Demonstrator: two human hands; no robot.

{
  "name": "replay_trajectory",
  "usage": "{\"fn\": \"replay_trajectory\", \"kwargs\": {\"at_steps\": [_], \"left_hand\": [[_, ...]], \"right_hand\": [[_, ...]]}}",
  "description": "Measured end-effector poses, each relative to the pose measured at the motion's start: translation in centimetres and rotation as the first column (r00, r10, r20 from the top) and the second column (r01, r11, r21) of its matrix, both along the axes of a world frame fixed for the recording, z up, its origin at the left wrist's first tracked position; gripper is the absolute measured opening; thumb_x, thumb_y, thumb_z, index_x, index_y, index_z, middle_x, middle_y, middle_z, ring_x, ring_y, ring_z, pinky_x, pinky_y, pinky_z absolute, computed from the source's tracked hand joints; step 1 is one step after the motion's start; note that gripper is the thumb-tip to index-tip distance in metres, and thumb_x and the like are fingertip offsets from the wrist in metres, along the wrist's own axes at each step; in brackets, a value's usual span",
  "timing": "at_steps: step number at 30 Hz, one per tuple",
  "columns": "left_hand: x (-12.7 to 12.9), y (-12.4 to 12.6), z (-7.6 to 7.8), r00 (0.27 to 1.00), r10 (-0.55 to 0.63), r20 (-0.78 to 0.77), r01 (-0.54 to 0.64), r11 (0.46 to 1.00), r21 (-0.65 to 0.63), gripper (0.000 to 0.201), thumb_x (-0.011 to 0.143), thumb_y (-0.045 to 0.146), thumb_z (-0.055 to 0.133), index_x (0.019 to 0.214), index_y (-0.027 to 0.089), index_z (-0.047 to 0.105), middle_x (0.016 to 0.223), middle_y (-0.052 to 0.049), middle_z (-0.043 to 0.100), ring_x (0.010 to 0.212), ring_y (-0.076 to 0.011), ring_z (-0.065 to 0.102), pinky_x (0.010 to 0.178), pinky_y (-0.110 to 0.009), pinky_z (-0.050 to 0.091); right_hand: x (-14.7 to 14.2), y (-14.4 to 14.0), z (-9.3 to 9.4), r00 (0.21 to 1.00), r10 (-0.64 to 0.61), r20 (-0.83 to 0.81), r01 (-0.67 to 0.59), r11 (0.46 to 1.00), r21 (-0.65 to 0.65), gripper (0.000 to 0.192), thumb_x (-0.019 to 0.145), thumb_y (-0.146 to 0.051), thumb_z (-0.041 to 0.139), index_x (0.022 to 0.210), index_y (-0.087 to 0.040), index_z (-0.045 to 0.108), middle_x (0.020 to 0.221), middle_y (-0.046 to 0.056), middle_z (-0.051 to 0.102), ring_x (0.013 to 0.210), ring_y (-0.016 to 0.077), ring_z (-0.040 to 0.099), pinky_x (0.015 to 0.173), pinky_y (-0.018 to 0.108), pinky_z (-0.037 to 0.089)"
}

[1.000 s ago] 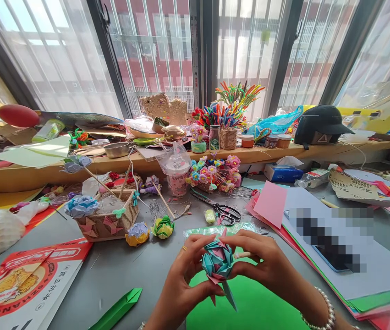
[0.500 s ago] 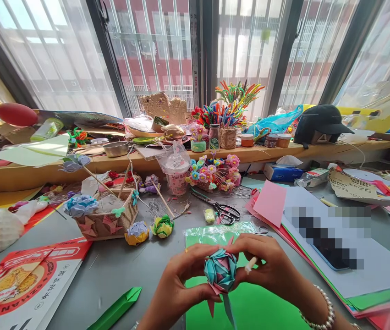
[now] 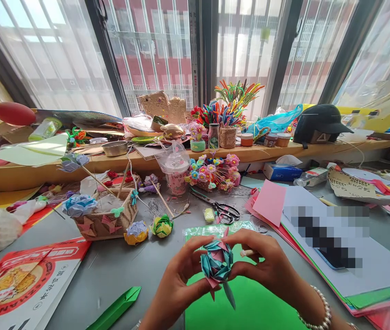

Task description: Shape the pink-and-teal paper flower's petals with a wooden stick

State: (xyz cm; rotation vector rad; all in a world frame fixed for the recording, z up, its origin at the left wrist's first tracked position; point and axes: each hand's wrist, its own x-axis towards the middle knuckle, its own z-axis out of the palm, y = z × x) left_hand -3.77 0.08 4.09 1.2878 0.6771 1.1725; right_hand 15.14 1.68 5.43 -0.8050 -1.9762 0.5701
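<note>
A blue and pink folded-paper flower (image 3: 217,261) is held up between my two hands, with pointed paper flaps sticking out above and below it. My left hand (image 3: 181,275) grips its left side between thumb and fingers. On the other side, my right hand (image 3: 266,261) pinches it with thumb and forefinger. A short pale stick (image 3: 247,253) also sits in the right hand, under the curled fingers. Beneath the hands lies a sheet of green paper (image 3: 249,302). To the left, a folded green paper strip (image 3: 115,309) rests on the grey table.
Black scissors (image 3: 227,211) and a small yellow block (image 3: 209,215) lie beyond the hands. Two paper flowers (image 3: 161,226) sit beside a burlap-covered box (image 3: 112,220). At right are stacked coloured sheets (image 3: 363,256) with a phone (image 3: 332,256) on top. A printed paper bag (image 3: 19,279) lies at left.
The flower has shifted slightly left and up, and it is turned a little in the fingers. The right hand's stick now points more level. Both hands keep hold of the flower.
</note>
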Motion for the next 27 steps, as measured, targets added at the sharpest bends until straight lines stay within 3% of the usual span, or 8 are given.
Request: {"fn": "replay_trajectory", "kwargs": {"at_steps": [4, 13, 20, 23, 27], "left_hand": [[-0.45, 0.36, -0.27, 0.994, -0.103, 0.042, 0.104, 0.994, -0.018, 0.044, 0.060, 0.025, 0.077, 0.102, 0.032, 0.065, 0.103, -0.002, 0.056, 0.087, -0.0189, 0.059, 0.071, -0.023, 0.050], [-0.92, 0.54, -0.57, 0.989, -0.145, -0.044, 0.146, 0.989, 0.029, 0.038, 0.060, 0.026, 0.077, 0.098, 0.028, 0.068, 0.099, -0.005, 0.056, 0.089, -0.0213, 0.058, 0.074, -0.029, 0.050], [-0.36, 0.19, 0.09, 0.997, -0.075, -0.032, 0.075, 0.997, 0.015, 0.034, 0.063, 0.024, 0.075, 0.096, 0.025, 0.065, 0.089, -0.003, 0.063, 0.078, -0.0163, 0.060, 0.069, -0.025, 0.050], [-0.13, 0.03, 0.22, 0.999, -0.008, -0.038, 0.006, 0.999, -0.040, 0.037, 0.064, 0.021, 0.075, 0.098, 0.025, 0.062, 0.078, 0.000, 0.066, 0.070, -0.0138, 0.061, 0.063, -0.021, 0.050], [-0.44, 0.24, -0.10, 0.998, -0.030, -0.049, 0.027, 0.999, -0.046, 0.044, 0.063, 0.018, 0.075, 0.104, 0.029, 0.062, 0.098, -0.002, 0.064, 0.078, -0.0173, 0.061, 0.059, -0.021, 0.052]], "right_hand": [[-0.09, 0.18, 0.21, 0.997, 0.058, -0.056, -0.056, 0.998, 0.036, 0.028, 0.075, -0.041, 0.065, 0.092, -0.020, 0.064, 0.076, 0.003, 0.067, 0.062, 0.0117, 0.058, 0.044, 0.018, 0.040], [-0.17, 0.29, -0.14, 0.993, 0.115, -0.021, -0.114, 0.991, 0.069, 0.041, 0.077, -0.054, 0.053, 0.080, -0.015, 0.066, 0.064, 0.005, 0.065, 0.058, 0.0132, 0.059, 0.050, 0.021, 0.044], [-0.06, 0.36, 0.14, 0.993, 0.113, 0.017, -0.114, 0.993, 0.041, 0.032, 0.079, -0.045, 0.058, 0.093, -0.018, 0.067, 0.073, 0.006, 0.065, 0.065, 0.0148, 0.060, 0.058, 0.024, 0.048], [0.00, 0.24, 0.43, 0.995, 0.094, 0.024, -0.095, 0.995, 0.021, 0.041, 0.074, -0.048, 0.062, 0.104, -0.020, 0.063, 0.083, 0.006, 0.064, 0.071, 0.0156, 0.060, 0.060, 0.024, 0.050], [-0.08, 0.14, 0.15, 0.998, 0.052, -0.031, -0.052, 0.999, 0.014, 0.037, 0.075, -0.046, 0.062, 0.101, -0.020, 0.064, 0.081, 0.006, 0.062, 0.071, 0.0153, 0.060, 0.061, 0.024, 0.050]]}}
